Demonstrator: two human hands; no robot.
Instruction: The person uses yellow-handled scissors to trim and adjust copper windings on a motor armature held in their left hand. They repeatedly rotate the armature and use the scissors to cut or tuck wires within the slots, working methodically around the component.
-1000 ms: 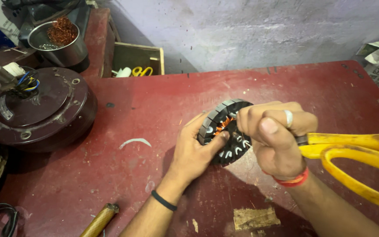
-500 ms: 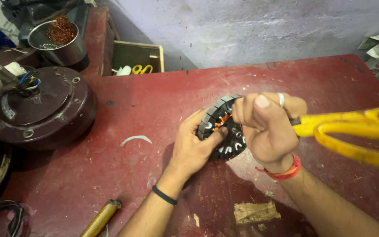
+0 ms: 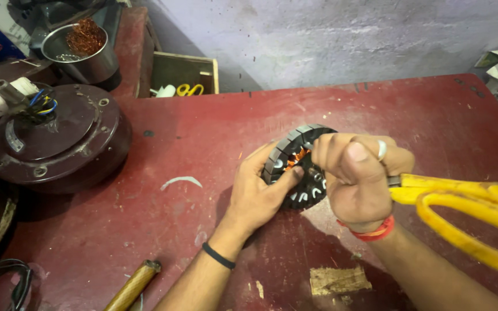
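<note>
Motor stator [image 3: 295, 173]: dark laminated steel ring, slotted, with copper winding showing orange at the core. It sits tilted on edge on the counter [image 3: 410, 115], just right of centre.

Left hand [image 3: 257, 193]: wrapped round the stator from 8 o'clock, thumb pressed across its face; black band on the wrist.

Right hand [image 3: 355, 178]: closed in a fist at the stator's 3 o'clock edge, gripping yellow-handled scissors [image 3: 462, 210] near the pivot. The blades are hidden by the fingers; the plastic loops trail away toward 4 o'clock. Silver ring on one finger, red band at the wrist.

Counter: dark red painted surface, scuffed and dusty, littered with flecks. A white curved scrap [image 3: 181, 182] lies at 9 o'clock of the left hand. A wooden tool handle [image 3: 132, 286] lies at 7 o'clock; a torn brown paper scrap [image 3: 338, 280] at 5 o'clock.

At 10 o'clock: round maroon motor housing [image 3: 59, 138], glossy, with coloured wires at the hub. Behind it, a steel bowl [image 3: 85, 52] of copper wire. Open wooden box [image 3: 183, 75] at 11 o'clock. Grey plaster wall [image 3: 347, 34] behind, rough.
</note>
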